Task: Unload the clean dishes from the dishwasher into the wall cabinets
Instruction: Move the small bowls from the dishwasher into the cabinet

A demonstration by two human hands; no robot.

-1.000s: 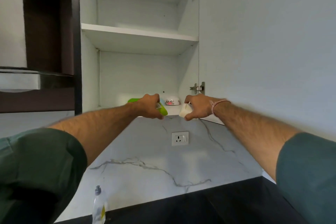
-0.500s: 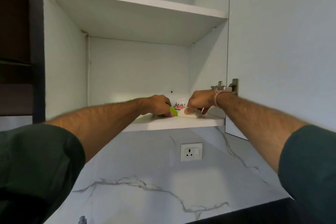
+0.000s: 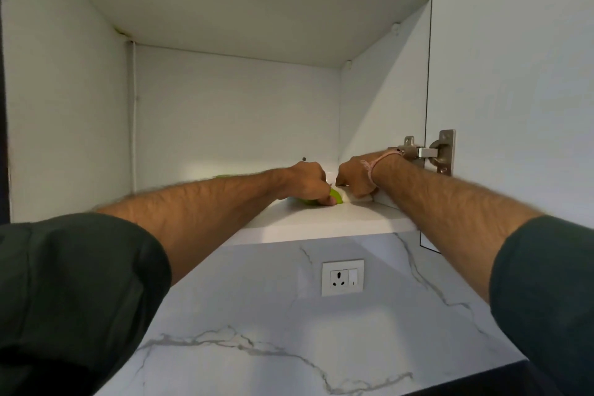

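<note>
- Reaching up into the open wall cabinet [image 3: 225,122], you have both arms stretched forward, and your two hands meet low in its right rear part.
- Your left hand [image 3: 307,182] is curled, knuckles up, around a green dish [image 3: 336,197]. The dish sits under your palm, and its bright rim pokes out just past your fingertips on the side facing your other hand. A sliver of the same green also shows behind your left wrist.
- The green dish rests on the bottom shelf [image 3: 321,228], directly beneath that hand.
- Your right hand [image 3: 353,178] is also closed, fingers bent down around a white dish [image 3: 346,195]. Only a pale edge of the dish shows below your knuckles, so I cannot tell its shape.
- The white dish lies on the same shelf beneath your right hand, just beside the green one. Whether the two dishes touch is hidden by your fingers.
- Your hands are near each other, with a narrow gap between the knuckles.
- A pink wristband [image 3: 374,170] circles your right wrist.
- Just behind that wrist, a metal hinge [image 3: 421,151] joins the cabinet side to the open door [image 3: 514,58], which stands outward of your right forearm.
- Above both hands runs the underside of the upper shelf [image 3: 225,3].
- Below your hands, under the shelf edge, a white socket [image 3: 342,278] is set in the marbled wall [image 3: 257,315].
- Dark green sleeves [image 3: 80,299] cover both upper arms.
</note>
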